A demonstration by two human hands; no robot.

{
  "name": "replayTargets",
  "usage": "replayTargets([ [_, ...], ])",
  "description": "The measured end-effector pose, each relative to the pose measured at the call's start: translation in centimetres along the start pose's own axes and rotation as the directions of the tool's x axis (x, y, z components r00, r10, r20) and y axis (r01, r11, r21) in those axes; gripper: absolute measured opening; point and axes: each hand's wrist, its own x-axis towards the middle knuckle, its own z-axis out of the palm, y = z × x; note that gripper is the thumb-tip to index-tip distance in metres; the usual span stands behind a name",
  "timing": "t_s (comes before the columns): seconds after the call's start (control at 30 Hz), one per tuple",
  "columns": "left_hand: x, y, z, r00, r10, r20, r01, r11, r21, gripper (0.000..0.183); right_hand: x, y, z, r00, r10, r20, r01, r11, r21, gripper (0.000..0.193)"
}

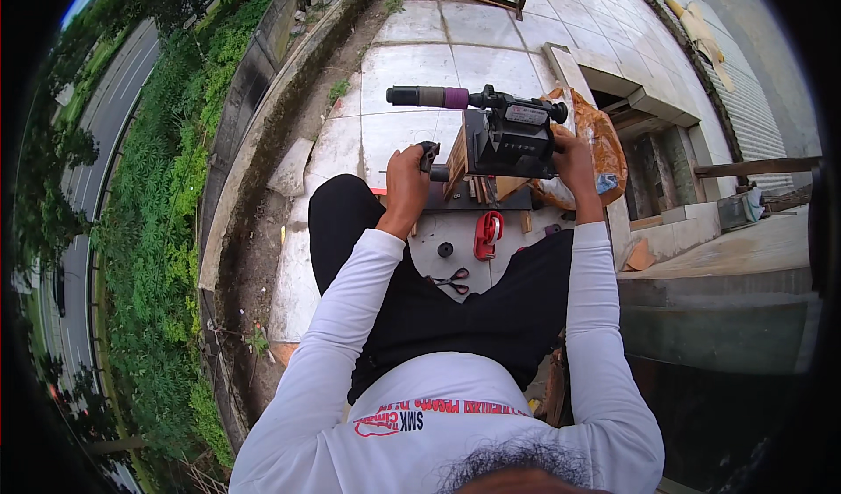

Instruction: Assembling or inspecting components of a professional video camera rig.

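Observation:
In front of my knees stands a black box-shaped device point(515, 150). A long rod wrapped in purple and brown point(434, 97) sticks out to the left from its top. My left hand point(407, 183) is closed around a small black part point(428, 154), just left of the device; its exact kind I cannot make out. My right hand point(573, 159) grips the right side of the device, with some fingers hidden behind it. A wooden block point(456, 163) and several thin wooden pieces point(482, 190) sit under and beside the device.
Between my legs lie scissors point(452, 280), a red tape dispenser point(488, 235) and a small black roll point(445, 250). An orange sack point(603, 148) rests behind my right hand. To the left runs a low wall point(248, 144), with greenery and a road beyond. An opening in the floor point(653, 174) lies right.

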Motion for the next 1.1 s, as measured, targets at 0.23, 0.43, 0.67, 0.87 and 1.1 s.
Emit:
replayTargets([
  [0.23,0.1,-0.5,0.1,1.000,0.009,-0.012,-0.010,0.999,-0.037,0.042,-4.1,-2.8,-2.7,1.000,-0.009,-0.014,0.008,0.995,-0.102,0.028],
  [0.43,0.2,-1.0,0.1,1.000,0.008,0.008,-0.008,1.000,0.009,0.041,-3.1,-5.0,-6.1,0.990,-0.061,-0.128,0.055,0.997,-0.045,0.034],
  [0.67,0.2,-0.8,0.2,1.000,-0.005,0.011,0.004,1.000,0.002,0.042,2.9,-4.0,-6.5,0.968,-0.140,-0.210,0.123,0.988,-0.091,0.029],
  [0.87,0.2,-0.9,-0.1,1.000,-0.020,0.021,0.020,1.000,-0.008,0.041,6.2,-3.2,-4.9,0.998,0.009,-0.060,-0.010,1.000,-0.010,0.027],
  [1.1,0.2,-1.0,0.4,0.994,0.044,-0.101,-0.052,0.995,-0.085,0.022,5.3,-1.8,-2.0,0.999,-0.016,-0.045,0.008,0.985,-0.170,0.028],
])
